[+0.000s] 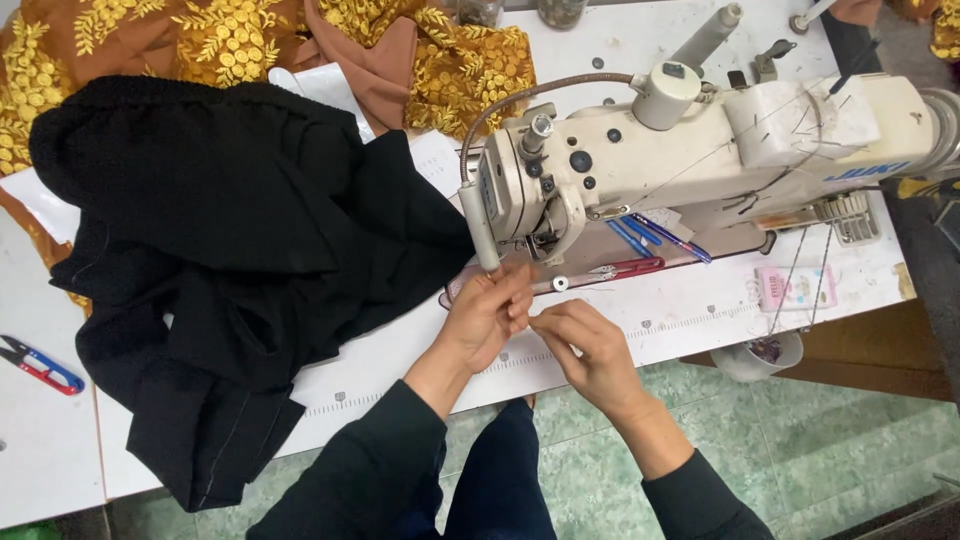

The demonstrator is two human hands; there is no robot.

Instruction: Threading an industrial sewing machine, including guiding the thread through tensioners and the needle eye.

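My left hand is raised just below the needle area of a cream sewing machine, fingers pinched together close to the needle. My right hand sits beside it, thumb and forefinger pinched as if on a fine thread, which is too thin to see. The two hands almost touch above the white table. A heap of black fabric lies left of the machine, partly hanging over the table's front edge.
Gold-embroidered brown fabric lies at the back left. Red-and-blue thread snips rest at the far left. Blue pens, red clippers and a pink card lie under the machine arm. A small cup hangs at the table edge.
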